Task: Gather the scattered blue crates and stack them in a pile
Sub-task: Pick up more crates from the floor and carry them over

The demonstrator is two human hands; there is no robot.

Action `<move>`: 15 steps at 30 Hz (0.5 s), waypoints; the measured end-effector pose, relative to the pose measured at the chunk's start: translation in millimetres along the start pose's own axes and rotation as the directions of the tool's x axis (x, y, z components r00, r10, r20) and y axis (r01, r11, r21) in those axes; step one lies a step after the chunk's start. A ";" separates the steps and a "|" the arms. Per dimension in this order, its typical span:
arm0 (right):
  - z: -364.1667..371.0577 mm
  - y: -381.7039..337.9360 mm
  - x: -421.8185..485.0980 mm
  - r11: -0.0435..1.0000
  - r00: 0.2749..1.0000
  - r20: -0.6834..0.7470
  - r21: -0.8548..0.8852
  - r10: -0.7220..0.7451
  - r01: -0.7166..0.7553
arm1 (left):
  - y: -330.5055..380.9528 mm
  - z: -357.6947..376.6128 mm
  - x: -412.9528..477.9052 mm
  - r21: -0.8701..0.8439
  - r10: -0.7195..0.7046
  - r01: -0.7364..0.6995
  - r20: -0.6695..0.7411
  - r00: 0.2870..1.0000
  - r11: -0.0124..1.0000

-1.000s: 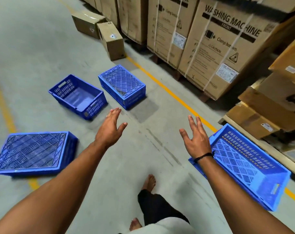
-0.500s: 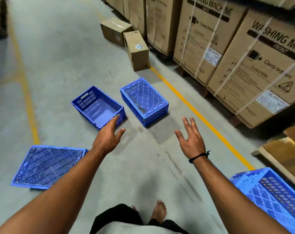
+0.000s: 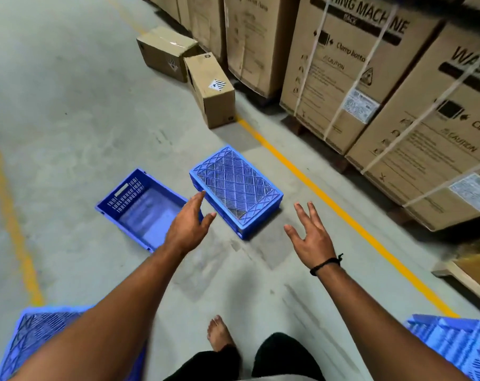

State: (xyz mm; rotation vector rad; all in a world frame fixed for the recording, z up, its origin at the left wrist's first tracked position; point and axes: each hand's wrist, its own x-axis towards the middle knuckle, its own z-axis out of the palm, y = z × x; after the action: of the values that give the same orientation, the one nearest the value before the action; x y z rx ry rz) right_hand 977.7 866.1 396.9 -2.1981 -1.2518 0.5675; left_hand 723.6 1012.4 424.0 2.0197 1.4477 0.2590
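Both hands were out front and empty. The left hand [image 3: 188, 232] had its fingers straight and together with the thumb off to the side. The right hand [image 3: 311, 240] was splayed wide, palm turned inward. My read: they were set apart like that to take the overturned crate [image 3: 236, 188] by two opposite sides.

That one lay bottom-up on the concrete floor [image 3: 68, 119], just ahead of the fingertips and not gripped. Its base was moulded plastic, a diamond lattice inside a ribbed border, so it probably needs flipping before it'll nest.

The open crate [image 3: 144, 207] sat right way up just left of the overturned crate. It had slotted walls, a smooth bottom and a pale label strip. Two more sat well behind the overturned crate: the lattice-up crate [image 3: 41, 342] to its left, partly under the forearm, and the blurred crate [image 3: 453, 345] to its right. Nothing was stacked yet.

Strapped washing machine cartons [image 3: 343, 64] stood right of the overturned crate, past the yellow line [image 3: 329, 207].
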 end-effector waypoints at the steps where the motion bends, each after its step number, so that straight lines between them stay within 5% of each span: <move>1: 3.4 -2.8 14.6 1.000 1.000 0.004 0.001 0.008 -0.008 | -1.6 -0.9 21.8 -0.003 -0.001 0.001 0.009 1.000 1.000; 10: 62.8 10.9 177.3 0.994 0.995 -0.025 0.054 0.097 -0.096 | -20.6 36.7 199.6 0.078 0.124 -0.138 0.159 0.979 0.987; 15: 121.1 46.9 236.4 0.993 0.994 0.044 0.057 0.103 -0.105 | -59.0 75.1 284.6 0.096 0.049 -0.066 0.169 0.984 0.993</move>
State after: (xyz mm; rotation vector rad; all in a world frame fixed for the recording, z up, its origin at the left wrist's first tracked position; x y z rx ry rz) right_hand 1049.0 1082.6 252.8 -2.2223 -1.1310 0.6849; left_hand 822.0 1253.3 274.4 2.1123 1.3235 0.0399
